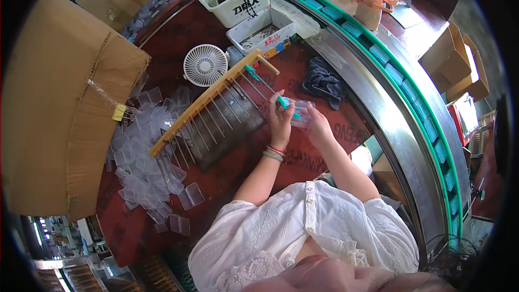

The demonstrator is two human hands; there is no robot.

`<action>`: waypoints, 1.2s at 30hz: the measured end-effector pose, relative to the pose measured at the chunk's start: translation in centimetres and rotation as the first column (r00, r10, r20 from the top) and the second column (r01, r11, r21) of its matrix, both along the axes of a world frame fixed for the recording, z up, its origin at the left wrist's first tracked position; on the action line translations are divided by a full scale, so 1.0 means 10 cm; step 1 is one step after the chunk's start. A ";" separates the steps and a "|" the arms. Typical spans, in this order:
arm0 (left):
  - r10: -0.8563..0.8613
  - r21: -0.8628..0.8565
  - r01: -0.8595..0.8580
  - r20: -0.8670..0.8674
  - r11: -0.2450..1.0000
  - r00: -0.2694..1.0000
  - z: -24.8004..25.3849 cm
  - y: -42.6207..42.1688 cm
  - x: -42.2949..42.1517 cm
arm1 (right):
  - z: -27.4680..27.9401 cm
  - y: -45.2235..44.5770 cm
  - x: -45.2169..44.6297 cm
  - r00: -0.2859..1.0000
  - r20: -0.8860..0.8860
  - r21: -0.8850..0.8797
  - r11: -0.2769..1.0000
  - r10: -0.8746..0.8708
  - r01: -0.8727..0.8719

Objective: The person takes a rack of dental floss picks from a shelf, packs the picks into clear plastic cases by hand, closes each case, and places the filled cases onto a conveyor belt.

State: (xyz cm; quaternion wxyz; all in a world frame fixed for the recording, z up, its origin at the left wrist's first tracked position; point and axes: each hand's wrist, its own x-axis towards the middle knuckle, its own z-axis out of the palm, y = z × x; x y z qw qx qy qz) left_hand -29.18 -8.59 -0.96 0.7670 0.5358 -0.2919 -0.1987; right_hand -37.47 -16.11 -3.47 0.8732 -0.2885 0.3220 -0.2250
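Note:
In front of my chest, both hands meet around a clear plastic box (304, 109). My right hand (320, 126) grips the box's right side with bent fingers. My left hand (280, 123) pinches a small teal piece (283, 101) at the box's left edge; more teal shows near its fingertips, and I cannot tell whether that is inside the box. Just beyond my left hand lies a wooden rack (208, 99) with a row of thin metal rods. Another teal piece (252, 72) sits on a rod near the rack's far end.
Loose clear plastic boxes (143, 165) are heaped left of the rack, beside a large cardboard carton (48, 113). A white fan (205, 65), a white bin (238, 8) and a dark cloth (323, 82) lie beyond. A green-edged conveyor (413, 94) carrying teal pieces curves along the right.

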 end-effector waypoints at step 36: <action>0.410 -0.090 -0.417 0.452 0.905 0.792 -0.24 -0.32 1.21 | -0.03 -0.16 -0.32 0.992 -0.106 -0.187 0.981 -0.074 0.053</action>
